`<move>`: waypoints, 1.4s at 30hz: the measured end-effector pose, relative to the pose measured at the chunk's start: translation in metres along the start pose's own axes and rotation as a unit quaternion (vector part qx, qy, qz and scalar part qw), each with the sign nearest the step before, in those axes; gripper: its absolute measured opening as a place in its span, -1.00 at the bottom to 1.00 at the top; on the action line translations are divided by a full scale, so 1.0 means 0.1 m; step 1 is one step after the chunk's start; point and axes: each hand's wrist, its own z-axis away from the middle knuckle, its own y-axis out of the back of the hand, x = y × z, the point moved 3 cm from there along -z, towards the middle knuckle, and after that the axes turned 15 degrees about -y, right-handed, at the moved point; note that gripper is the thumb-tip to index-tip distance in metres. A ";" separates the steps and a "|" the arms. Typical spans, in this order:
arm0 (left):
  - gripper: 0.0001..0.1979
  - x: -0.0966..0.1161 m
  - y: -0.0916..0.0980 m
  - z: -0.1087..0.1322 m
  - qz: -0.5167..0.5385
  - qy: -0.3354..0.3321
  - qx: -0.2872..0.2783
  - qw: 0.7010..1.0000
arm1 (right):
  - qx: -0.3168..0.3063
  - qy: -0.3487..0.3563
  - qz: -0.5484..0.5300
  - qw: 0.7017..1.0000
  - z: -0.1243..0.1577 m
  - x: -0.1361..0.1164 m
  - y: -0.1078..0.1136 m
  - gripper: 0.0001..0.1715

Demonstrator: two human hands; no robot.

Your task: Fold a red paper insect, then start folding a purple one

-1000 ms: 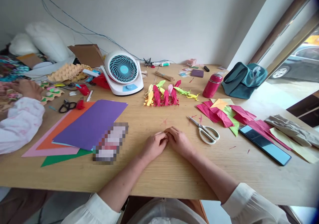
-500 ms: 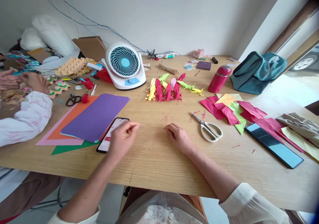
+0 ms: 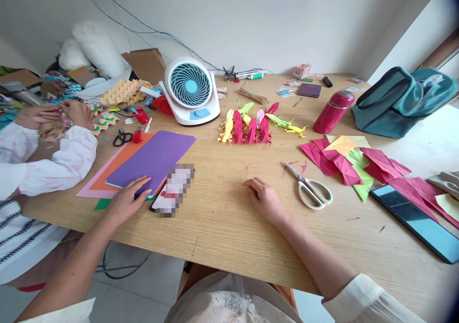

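My left hand (image 3: pixel 127 202) lies at the near edge of a stack of coloured paper sheets, its fingers stretched out onto the purple sheet (image 3: pixel 154 158) on top. Orange (image 3: pixel 103 175), pink and green sheets stick out from underneath. Just right of that hand is a phone (image 3: pixel 175 189) with its screen blurred out. My right hand (image 3: pixel 264 199) rests on the table, fingers curled together, with nothing seen in it. White-handled scissors (image 3: pixel 311 191) lie to its right, blades pointing away. Beyond the hands stands a group of folded paper figures (image 3: pixel 251 128), red, yellow and green.
A white fan (image 3: pixel 191 91) stands at the back, with a red bottle (image 3: pixel 333 111) and teal bag (image 3: pixel 401 103) at right. Crumpled coloured papers (image 3: pixel 344 162) and a second phone (image 3: pixel 418 222) lie on the right. A co-worker's hands (image 3: pixel 57 114) are busy at far left.
My left hand has moved left from above the phone down onto the paper stack, its fingers opening out. My right hand stays in place. The view has turned slightly left.
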 end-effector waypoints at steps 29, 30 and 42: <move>-0.52 -0.16 -0.08 0.18 0.037 -0.003 0.124 0.992 | -0.021 0.007 0.009 1.000 0.00 -0.01 -0.01 -0.76; -0.52 -0.16 -0.09 0.20 0.040 0.005 0.140 0.989 | -0.022 0.007 0.010 1.000 0.00 -0.01 -0.01 -0.76; -0.64 -0.19 -0.18 0.19 0.089 0.073 0.229 0.967 | -0.024 0.009 0.005 1.000 0.00 0.01 -0.03 -0.76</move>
